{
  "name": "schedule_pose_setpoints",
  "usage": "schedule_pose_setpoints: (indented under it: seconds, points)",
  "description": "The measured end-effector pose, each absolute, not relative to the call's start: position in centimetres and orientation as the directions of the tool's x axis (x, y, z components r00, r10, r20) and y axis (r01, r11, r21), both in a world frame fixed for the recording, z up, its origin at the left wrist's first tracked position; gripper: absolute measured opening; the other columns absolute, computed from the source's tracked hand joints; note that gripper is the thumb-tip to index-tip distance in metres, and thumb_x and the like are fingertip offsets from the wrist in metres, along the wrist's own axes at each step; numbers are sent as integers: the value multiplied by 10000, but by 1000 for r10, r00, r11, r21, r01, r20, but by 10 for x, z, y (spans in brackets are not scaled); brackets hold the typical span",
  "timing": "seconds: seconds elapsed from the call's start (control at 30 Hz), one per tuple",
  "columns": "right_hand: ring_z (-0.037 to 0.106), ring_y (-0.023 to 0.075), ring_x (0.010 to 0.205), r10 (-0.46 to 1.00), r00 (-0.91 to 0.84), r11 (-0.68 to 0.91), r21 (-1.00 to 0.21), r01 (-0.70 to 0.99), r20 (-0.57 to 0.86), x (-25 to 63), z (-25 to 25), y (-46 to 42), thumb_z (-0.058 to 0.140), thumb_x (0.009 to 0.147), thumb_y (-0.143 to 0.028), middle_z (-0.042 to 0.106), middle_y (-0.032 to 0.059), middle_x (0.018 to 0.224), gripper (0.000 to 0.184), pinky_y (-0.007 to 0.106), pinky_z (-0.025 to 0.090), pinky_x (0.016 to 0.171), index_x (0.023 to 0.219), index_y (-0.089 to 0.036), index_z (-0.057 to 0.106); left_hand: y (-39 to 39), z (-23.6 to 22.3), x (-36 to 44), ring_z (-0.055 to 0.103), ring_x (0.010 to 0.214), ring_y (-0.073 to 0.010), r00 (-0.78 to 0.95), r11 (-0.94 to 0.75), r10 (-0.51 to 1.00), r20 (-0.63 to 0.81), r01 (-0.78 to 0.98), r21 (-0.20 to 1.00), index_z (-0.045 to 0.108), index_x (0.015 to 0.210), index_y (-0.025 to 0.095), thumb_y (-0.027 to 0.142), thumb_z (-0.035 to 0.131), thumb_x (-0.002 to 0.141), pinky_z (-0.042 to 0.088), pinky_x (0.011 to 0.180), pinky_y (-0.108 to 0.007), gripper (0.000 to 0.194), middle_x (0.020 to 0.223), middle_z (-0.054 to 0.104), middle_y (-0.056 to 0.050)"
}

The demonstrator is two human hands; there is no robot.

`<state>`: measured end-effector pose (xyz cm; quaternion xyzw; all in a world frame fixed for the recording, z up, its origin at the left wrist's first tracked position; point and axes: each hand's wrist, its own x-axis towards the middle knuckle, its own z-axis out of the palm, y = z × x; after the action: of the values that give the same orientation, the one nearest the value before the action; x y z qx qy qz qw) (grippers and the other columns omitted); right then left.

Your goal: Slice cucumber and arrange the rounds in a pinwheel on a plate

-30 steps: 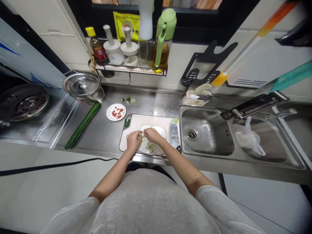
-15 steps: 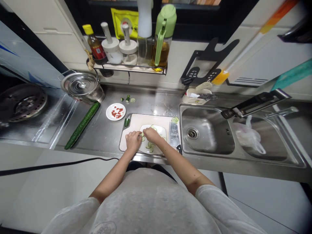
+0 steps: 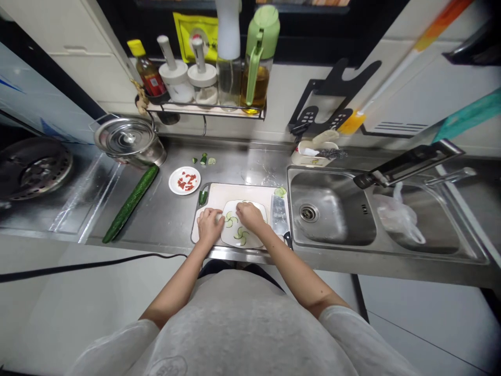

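A white plate (image 3: 250, 242) rests on a pale cutting board (image 3: 219, 190), with curved cucumber slices (image 3: 240, 236) set out in pinwheel shapes on it. My left hand (image 3: 210, 225) is at the plate's left edge, thumb and fingers apart, nothing visible between them. Over the plate's upper middle, my right hand (image 3: 251, 216) has its fingers pinched together, and whatever they hold is hidden. A cleaver (image 3: 279, 215) lies along the board's right side, with more cucumber slices (image 3: 280, 192) by its top end. A cut cucumber piece (image 3: 202, 197) sits at the board's upper left corner.
A small white plate (image 3: 173, 180) of red bits and a whole cucumber (image 3: 131, 204) are to the left. Behind stand a lidded steel pot (image 3: 131, 141) and a condiment rack (image 3: 211, 109). A double sink (image 3: 332, 209) borders the board on the right.
My left hand has drawn back left from the slices to the plate's edge, its fingers parting. My right hand has shifted slightly right, uncovering the left pinwheel of slices.
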<state>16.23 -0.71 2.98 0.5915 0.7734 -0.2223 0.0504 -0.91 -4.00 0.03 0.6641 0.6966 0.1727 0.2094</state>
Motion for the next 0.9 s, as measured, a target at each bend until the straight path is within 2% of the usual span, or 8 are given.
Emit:
schedule_pose_setpoints:
  seconds: [0.17, 0.43, 0.5, 0.6, 0.73, 0.8, 0.9]
  points:
    - [538, 217, 964, 884, -293, 199, -274, 941, -365, 158, 25, -17, 453, 940, -253, 642, 102, 1013, 171, 269, 400, 717, 1015, -171, 583, -39, 0, -7, 503, 1028, -244, 11, 29, 997, -78, 867, 498, 672, 950, 261, 375, 628, 803, 351, 898, -379, 192, 1037, 577, -57]
    - [551, 218, 945, 889, -262, 172, -257, 951, -375, 154, 16, -19, 460, 935, -256, 655, 111, 966, 173, 271, 402, 715, 993, -162, 592, -38, -9, -3, 502, 1031, -250, -1, 42, 996, -84, 873, 485, 674, 937, 253, 363, 654, 785, 351, 898, -387, 188, 1034, 571, -64]
    - [555, 206, 925, 901, -256, 145, -314, 938, -350, 157, 18, -17, 474, 924, -256, 660, 104, 957, 164, 260, 392, 701, 962, -164, 604, -38, -9, -4, 509, 1025, -252, -9, 48, 997, -79, 860, 507, 676, 929, 251, 373, 651, 784, 358, 894, -388, 191, 1022, 575, -65]
    - [563, 170, 833, 948, -213, 76, -483, 872, -235, 174, 26, -15, 467, 920, -287, 665, 68, 912, 187, 242, 373, 669, 951, -176, 615, -36, -9, -10, 530, 1004, -240, -64, 74, 997, -38, 814, 576, 676, 927, 244, 380, 627, 795, 378, 888, -373, 195, 995, 585, -59]
    - [537, 144, 648, 997, 55, -78, -665, 743, -56, 220, 43, -20, 430, 903, -358, 611, 3, 696, 300, 237, 362, 618, 1052, -174, 615, -33, -8, -30, 561, 918, -200, -173, 99, 984, 40, 721, 685, 667, 943, 222, 369, 593, 804, 421, 829, -322, 216, 961, 595, -54]
    - [520, 146, 618, 979, 204, -132, -694, 708, 21, 246, 49, -28, 441, 870, -400, 575, -7, 644, 335, 242, 362, 614, 1014, -168, 635, -33, -8, -41, 563, 854, -184, -204, 95, 976, 69, 692, 715, 668, 947, 213, 369, 590, 798, 434, 794, -307, 229, 930, 595, -51]
    - [496, 148, 587, 943, 329, -191, -721, 665, 53, 275, 52, -46, 450, 823, -442, 569, -2, 639, 366, 252, 364, 603, 950, -162, 648, -33, -10, -56, 543, 761, -169, -252, 110, 963, 89, 678, 727, 673, 927, 210, 370, 587, 787, 443, 770, -307, 230, 867, 587, -40]
